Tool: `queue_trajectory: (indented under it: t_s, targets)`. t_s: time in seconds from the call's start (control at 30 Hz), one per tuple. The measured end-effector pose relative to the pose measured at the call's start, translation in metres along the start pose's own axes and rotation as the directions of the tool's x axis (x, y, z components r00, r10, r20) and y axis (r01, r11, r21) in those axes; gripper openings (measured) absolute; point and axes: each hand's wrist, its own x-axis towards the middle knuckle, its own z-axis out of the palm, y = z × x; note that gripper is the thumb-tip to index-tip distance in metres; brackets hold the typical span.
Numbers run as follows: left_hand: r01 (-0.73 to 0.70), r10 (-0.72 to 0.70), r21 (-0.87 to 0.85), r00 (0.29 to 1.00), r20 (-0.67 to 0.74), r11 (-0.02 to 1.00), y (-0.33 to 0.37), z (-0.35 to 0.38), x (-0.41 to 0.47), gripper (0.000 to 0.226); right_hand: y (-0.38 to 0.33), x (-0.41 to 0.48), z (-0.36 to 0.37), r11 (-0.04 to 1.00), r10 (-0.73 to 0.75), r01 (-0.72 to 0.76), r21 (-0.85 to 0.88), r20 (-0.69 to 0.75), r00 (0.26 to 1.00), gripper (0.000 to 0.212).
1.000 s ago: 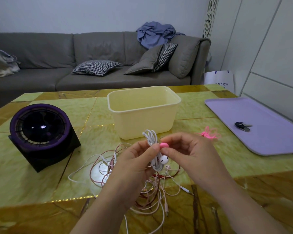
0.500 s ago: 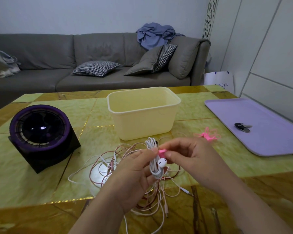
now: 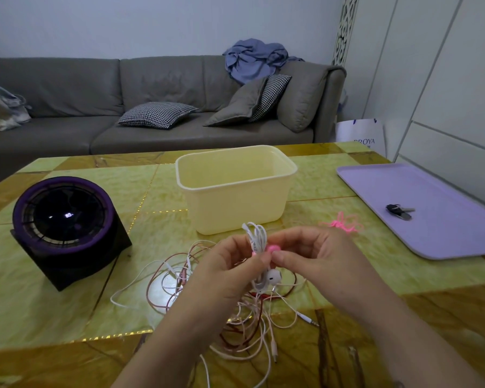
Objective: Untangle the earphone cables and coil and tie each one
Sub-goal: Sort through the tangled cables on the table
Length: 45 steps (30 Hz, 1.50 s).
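Note:
My left hand [image 3: 224, 271] grips a coiled white earphone cable [image 3: 256, 236] upright above the table, its white earbud [image 3: 273, 276] hanging just below my fingers. My right hand [image 3: 317, 256] pinches a pink tie [image 3: 272, 248] that sits against the middle of the coil, a bit of pink also showing on the coil's left side. Under both hands lies a tangle of white, pink and red earphone cables [image 3: 247, 329] on the green-and-gold table [image 3: 67, 317]. More pink ties [image 3: 343, 223] lie to the right, near the tray.
A pale yellow plastic tub [image 3: 235, 189] stands just behind my hands. A purple-rimmed round black device [image 3: 63, 222] sits at the left. A lilac tray [image 3: 431, 208] at the right holds a small dark key [image 3: 398, 211]. A grey sofa is beyond the table.
Both hands with the white coil dipped slightly and came back up. The pink tie now sits tighter against the coil, showing on both sides of it.

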Motion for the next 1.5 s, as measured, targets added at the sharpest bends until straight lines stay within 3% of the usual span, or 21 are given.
queue_trajectory:
  t_s: [0.23, 0.4, 0.57, 0.8, 0.97, 1.1, 1.23, 1.33, 1.4, 1.5]
  targets:
    - [0.038, -0.038, -0.005, 0.997, -0.061, 0.999, -0.004, 0.003, -0.002, 0.02, -0.001, 0.002, 0.01, 0.999, -0.036, 0.034, -0.038, -0.046, 0.998, 0.008]
    - [0.162, -0.175, -0.417, 0.985, 0.007, 0.894, 0.0, 0.005, 0.001, 0.022, -0.005, 0.003, 0.011, 0.999, -0.041, 0.04, -0.015, -0.039, 0.998, 0.016]
    - [0.181, -0.182, -0.474, 0.982, 0.044, 0.862, 0.013, -0.004, 0.002, 0.025, -0.005, 0.007, 0.012, 0.983, -0.016, 0.013, 0.182, 0.016, 1.0, 0.015]
    - [0.164, -0.154, -0.48, 0.986, 0.059, 0.862, 0.019, -0.006, 0.002, 0.02, -0.004, 0.013, 0.006, 0.87, 0.032, -0.078, 0.487, 0.102, 0.994, 0.015]
    - [0.154, -0.146, -0.308, 0.988, 0.048, 0.939, 0.012, -0.005, 0.001, 0.037, 0.001, 0.014, 0.008, 0.9, 0.047, -0.09, 0.427, 0.111, 0.993, 0.015]
    - [0.132, -0.129, -0.121, 0.991, 0.035, 0.984, 0.011, -0.011, 0.0, 0.031, 0.0, 0.013, 0.012, 0.976, 0.009, -0.014, 0.216, 0.024, 1.0, 0.012]
    - [0.113, -0.12, 0.096, 0.99, 0.072, 0.989, 0.014, -0.016, -0.005, 0.022, 0.0, 0.014, 0.013, 0.985, -0.035, 0.045, 0.164, -0.066, 0.997, 0.019]
    - [0.082, -0.131, 0.395, 0.986, 0.099, 0.915, 0.025, -0.033, -0.01, 0.032, 0.003, 0.016, 0.013, 0.986, -0.012, 0.038, 0.163, -0.155, 0.988, 0.016]
    - [0.057, -0.062, 0.581, 0.998, -0.01, 0.812, 0.034, -0.048, -0.011, 0.029, 0.007, 0.018, 0.013, 0.984, 0.025, 0.013, 0.176, -0.211, 0.977, 0.011]
    - [0.06, 0.073, 0.681, 0.984, -0.165, 0.73, 0.035, -0.058, -0.01, 0.025, 0.007, 0.023, 0.014, 0.976, 0.076, -0.017, 0.216, -0.27, 0.96, 0.008]
